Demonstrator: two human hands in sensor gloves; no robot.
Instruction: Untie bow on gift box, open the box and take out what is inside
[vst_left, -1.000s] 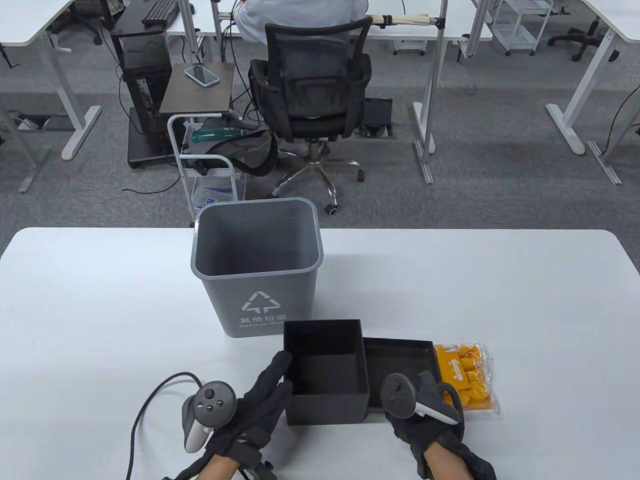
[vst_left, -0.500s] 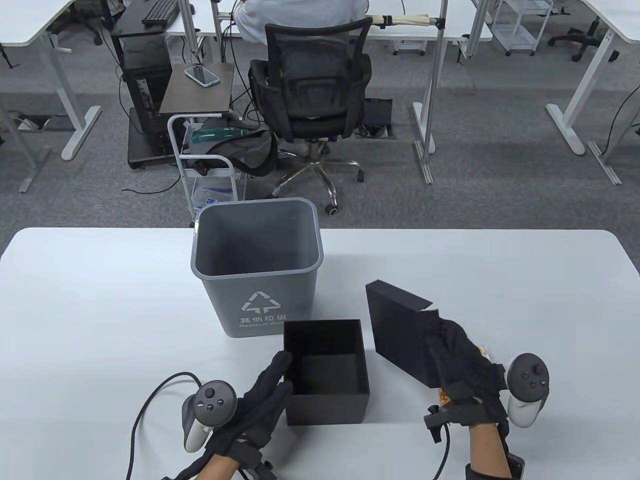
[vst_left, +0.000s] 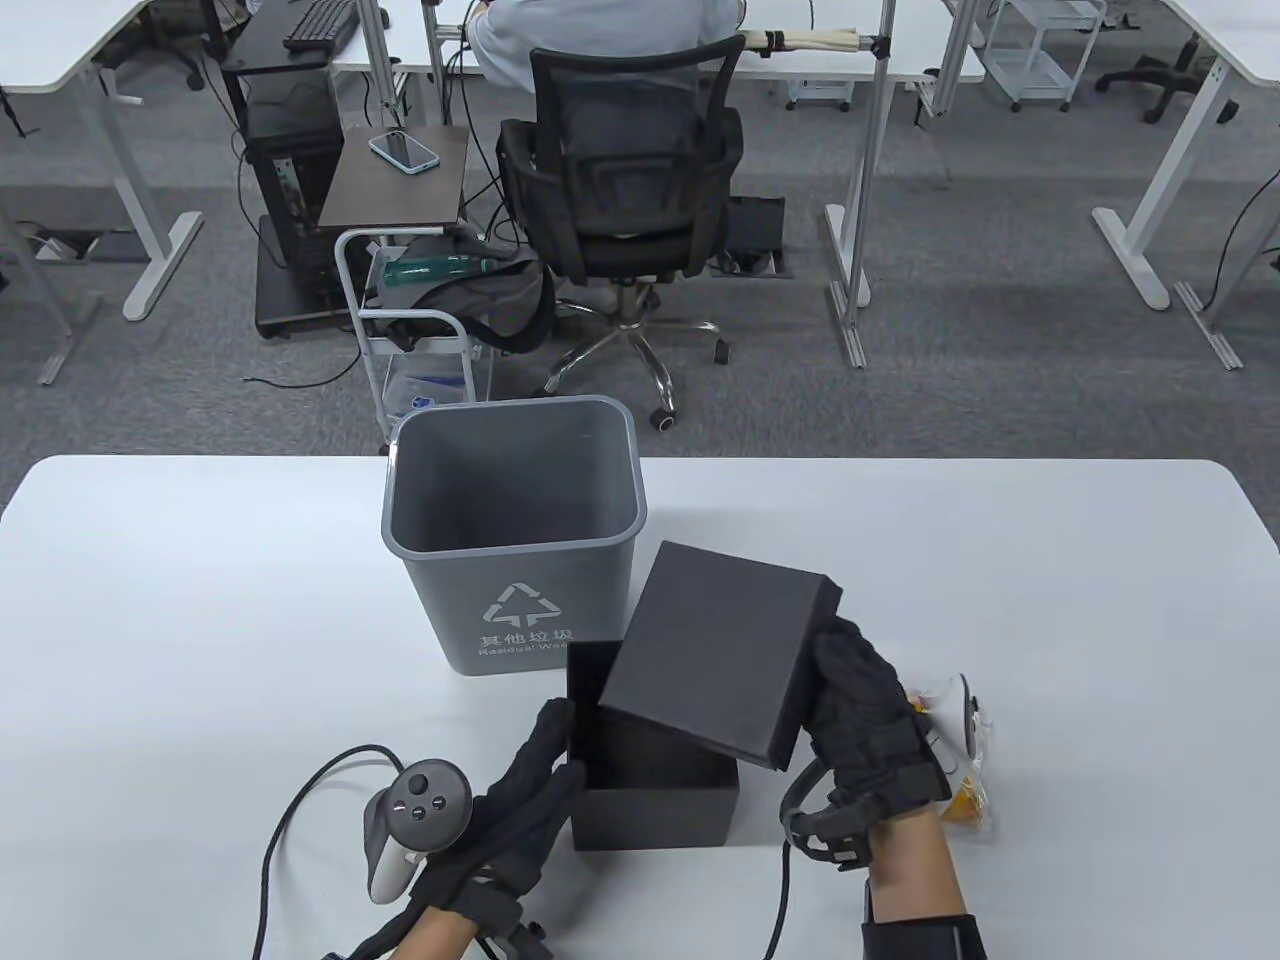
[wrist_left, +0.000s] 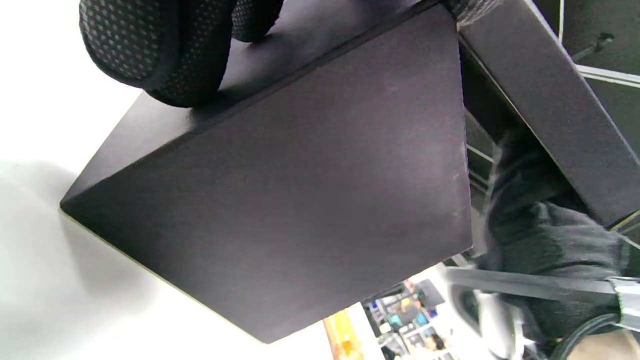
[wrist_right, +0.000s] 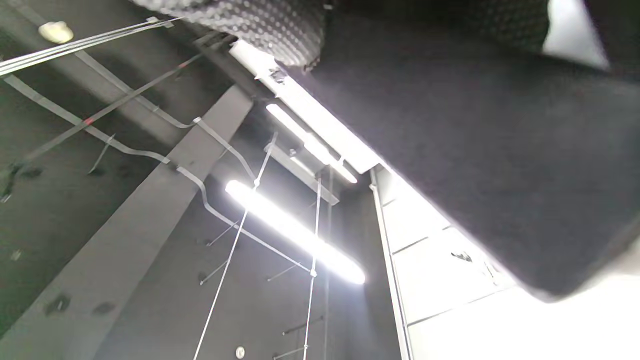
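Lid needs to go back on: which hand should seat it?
Right. The right hand already grips the flat black cardboard lid, tilted above the open black box; the left hand steadies the box's side.

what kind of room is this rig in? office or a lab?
Most likely an open-plan office used as a lab: rows of white desks on grey carpet, a person on a mesh office chair, a keyboard and a PC tower. No industrial equipment shows.

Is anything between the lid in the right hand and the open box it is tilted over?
Nothing visible. The right hand holds the lid tilted over the box, whose visible interior looks empty. The left hand rests on the box's outer left wall, clear of the opening.
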